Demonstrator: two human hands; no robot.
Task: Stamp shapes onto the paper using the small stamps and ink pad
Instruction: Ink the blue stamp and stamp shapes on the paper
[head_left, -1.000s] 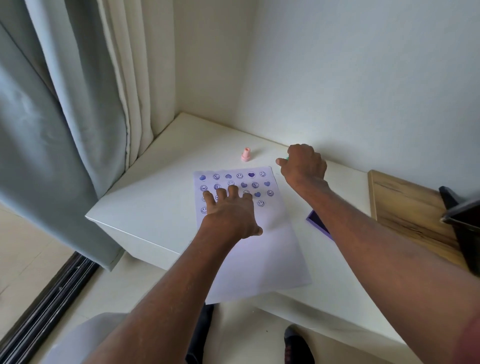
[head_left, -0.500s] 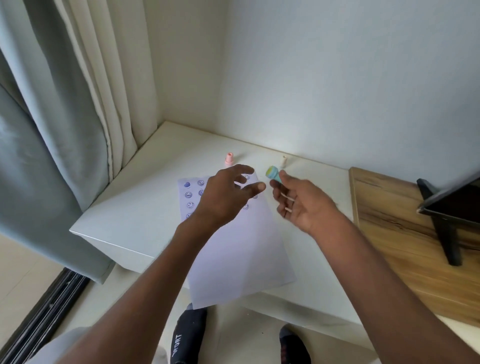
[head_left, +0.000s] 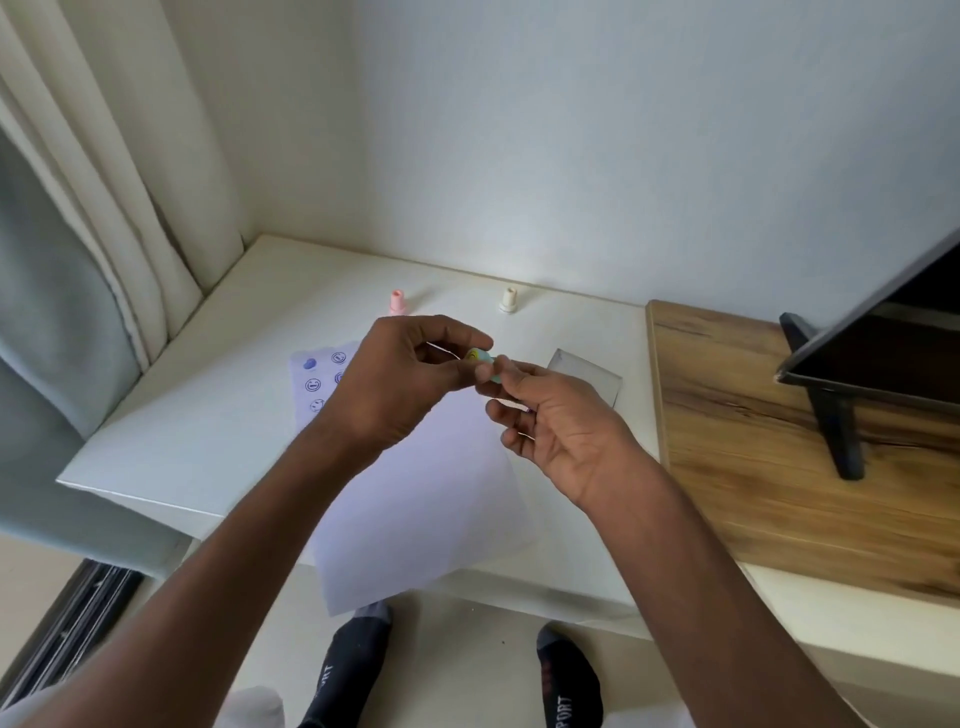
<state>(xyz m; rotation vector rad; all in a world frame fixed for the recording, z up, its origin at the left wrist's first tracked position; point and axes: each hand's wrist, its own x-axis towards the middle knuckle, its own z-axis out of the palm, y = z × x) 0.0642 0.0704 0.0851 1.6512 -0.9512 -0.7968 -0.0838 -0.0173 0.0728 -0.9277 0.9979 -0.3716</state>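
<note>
I see my right hand (head_left: 558, 423) pinching the small teal round stamp (head_left: 483, 364), long axis lying leftward; my left hand (head_left: 400, 382) fingers grip its near-left end.

A curtain (head_left: 78, 260) hung at left; a dark screen (head_left: 893, 332) stood on a wooden board (head_left: 753, 467); 2 socks (head_left: 569, 680) showed below.

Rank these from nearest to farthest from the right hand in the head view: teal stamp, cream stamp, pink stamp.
1. teal stamp: pinched at the right hand fingertips, left hand also on it.
2. cream stamp: upright on the table behind the hands.
3. pink stamp: upright, farther left.
</note>
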